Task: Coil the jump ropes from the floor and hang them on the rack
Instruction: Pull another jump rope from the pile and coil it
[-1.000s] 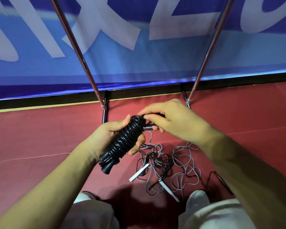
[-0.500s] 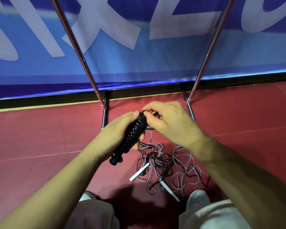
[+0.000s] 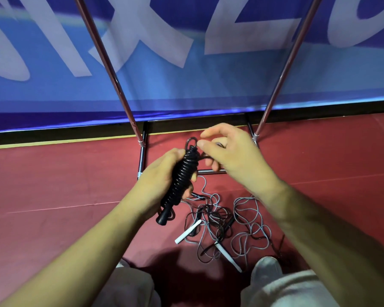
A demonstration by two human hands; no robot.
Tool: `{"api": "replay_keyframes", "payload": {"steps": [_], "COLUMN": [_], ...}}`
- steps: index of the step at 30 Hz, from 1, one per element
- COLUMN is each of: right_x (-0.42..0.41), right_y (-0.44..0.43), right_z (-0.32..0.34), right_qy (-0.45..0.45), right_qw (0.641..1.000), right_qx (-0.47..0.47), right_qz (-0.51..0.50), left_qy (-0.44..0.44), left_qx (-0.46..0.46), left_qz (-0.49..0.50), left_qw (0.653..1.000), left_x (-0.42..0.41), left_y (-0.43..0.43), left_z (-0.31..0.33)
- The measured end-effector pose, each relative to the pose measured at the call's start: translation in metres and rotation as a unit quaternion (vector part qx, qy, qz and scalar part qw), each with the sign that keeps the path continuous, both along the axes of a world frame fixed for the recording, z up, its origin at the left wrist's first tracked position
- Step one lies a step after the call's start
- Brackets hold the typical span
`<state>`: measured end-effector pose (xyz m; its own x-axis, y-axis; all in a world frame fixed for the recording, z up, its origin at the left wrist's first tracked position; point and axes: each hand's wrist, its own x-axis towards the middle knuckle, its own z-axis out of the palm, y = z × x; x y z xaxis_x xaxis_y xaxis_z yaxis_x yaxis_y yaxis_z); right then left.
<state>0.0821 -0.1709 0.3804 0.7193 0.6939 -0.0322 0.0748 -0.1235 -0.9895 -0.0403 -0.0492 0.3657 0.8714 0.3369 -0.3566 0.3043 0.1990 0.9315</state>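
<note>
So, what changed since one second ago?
The left hand tipped the coiled black jump rope more upright, still gripping it. The right hand stays at its top end, where a small loop now shows. The tangled ropes on the floor did not move.

**Ropes on the floor before the rack**

The coiled black jump rope (image 3: pixel 182 180) sits in the left hand (image 3: pixel 157 185). The right hand (image 3: pixel 231 151) pinches its top end from 2 o'clock. At 5 o'clock of the coil, the tangle of thin grey and black ropes (image 3: pixel 237 227) lies on the red floor (image 3: pixel 53 185). The metal tube rack (image 3: pixel 111 69) stands at 12 o'clock, with the blue banner (image 3: pixel 197 89) behind it.
</note>
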Motion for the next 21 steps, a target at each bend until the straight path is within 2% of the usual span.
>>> {"api": "replay_keyframes", "payload": {"steps": [3,5,7,10,11,17,21], "right_x": [0.0013,0.0016,0.0032,0.0043,0.0038,0.0005,0.0032], "right_y": [0.0004,-0.0006,-0.002,-0.0013,-0.0002,0.0018,0.0014], "right_z": [-0.0039,-0.0061,-0.0075,-0.0088,-0.0094,-0.0049,-0.0006], "right_qy": [0.12,0.156,0.145,0.063,0.065,0.187,0.207], "right_qw": [0.987,0.975,0.974,0.989,0.988,0.96,0.961], "right_qx": [0.093,0.133,0.147,0.123,0.128,0.203,0.185], "right_qz": [0.056,0.087,0.096,0.06,0.05,0.039,0.002], "left_qy": [-0.024,-0.04,-0.046,-0.042,-0.041,-0.057,-0.075], "left_qx": [-0.099,-0.126,-0.136,-0.167,-0.175,-0.178,-0.151], "left_qz": [0.016,0.026,0.031,0.025,0.025,0.024,0.026], "left_qw": [0.995,0.991,0.989,0.985,0.983,0.982,0.985], "left_x": [0.0051,0.0068,0.0079,0.0088,0.0088,0.0071,0.0058], "left_y": [-0.0007,0.0034,0.0054,0.0036,0.0027,0.0041,0.0007], "left_z": [0.0116,0.0105,0.0108,0.013,0.0119,0.009,0.0079]}}
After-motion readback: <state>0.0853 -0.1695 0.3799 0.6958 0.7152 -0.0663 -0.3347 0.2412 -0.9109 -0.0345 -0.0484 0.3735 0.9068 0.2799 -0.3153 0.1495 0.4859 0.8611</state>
